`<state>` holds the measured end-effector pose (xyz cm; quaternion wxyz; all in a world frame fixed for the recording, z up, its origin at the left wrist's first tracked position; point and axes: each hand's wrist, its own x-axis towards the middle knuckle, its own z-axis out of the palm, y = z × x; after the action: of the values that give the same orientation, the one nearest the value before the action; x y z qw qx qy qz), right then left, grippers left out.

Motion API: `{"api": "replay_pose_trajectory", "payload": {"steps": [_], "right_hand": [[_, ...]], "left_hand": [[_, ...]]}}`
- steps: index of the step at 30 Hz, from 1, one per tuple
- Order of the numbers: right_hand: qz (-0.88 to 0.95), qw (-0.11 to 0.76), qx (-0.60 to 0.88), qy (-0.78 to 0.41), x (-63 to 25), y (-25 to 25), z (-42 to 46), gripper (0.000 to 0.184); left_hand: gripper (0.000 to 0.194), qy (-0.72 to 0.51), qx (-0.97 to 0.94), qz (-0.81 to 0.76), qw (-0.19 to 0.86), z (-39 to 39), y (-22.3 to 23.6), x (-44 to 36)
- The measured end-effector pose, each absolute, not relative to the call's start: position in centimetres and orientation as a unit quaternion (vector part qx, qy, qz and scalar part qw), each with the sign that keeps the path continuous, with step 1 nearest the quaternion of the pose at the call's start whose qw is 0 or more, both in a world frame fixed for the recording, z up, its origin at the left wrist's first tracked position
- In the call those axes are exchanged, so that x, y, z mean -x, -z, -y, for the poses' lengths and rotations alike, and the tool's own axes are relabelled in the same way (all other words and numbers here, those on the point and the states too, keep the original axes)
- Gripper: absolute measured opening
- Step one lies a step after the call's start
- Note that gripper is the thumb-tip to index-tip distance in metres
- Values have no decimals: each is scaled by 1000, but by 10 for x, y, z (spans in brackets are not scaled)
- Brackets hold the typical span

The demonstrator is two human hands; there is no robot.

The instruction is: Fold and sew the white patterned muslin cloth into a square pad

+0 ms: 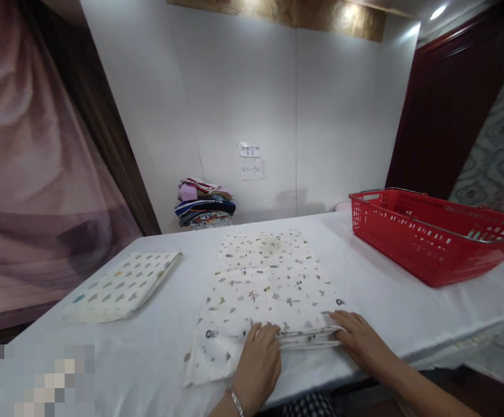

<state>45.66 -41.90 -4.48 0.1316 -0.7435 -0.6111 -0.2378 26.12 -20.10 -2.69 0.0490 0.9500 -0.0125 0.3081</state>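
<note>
A white cloth (273, 289) with small brown and grey prints lies spread lengthwise across the table in front of me. At its near end, on the right, several layers form a folded edge. My left hand (260, 356) has its fingers curled over this edge near the middle of the cloth. The edge's right end is between the thumb and fingers of my right hand (360, 336). Both hands are closed on the fabric, and the parts of the cloth under the fingers are hidden. The cloth's near left corner lies flat, beside my left hand.
A folded cream cloth (125, 284) with leaf-like prints lies on the left of the white-covered table (147, 359). To the right stands a red plastic basket (425, 243) with metal handles. Behind the far edge is a stack of folded fabrics (206, 205), against a white panel (243, 87).
</note>
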Motion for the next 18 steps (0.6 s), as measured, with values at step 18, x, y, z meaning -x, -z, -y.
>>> {"api": "replay_pose_trajectory", "payload": {"steps": [18], "right_hand": [[586,120,774,206,-481,1,431,19]], "left_hand": [[16,-258,-965,35,29,200,-8,-278]]}}
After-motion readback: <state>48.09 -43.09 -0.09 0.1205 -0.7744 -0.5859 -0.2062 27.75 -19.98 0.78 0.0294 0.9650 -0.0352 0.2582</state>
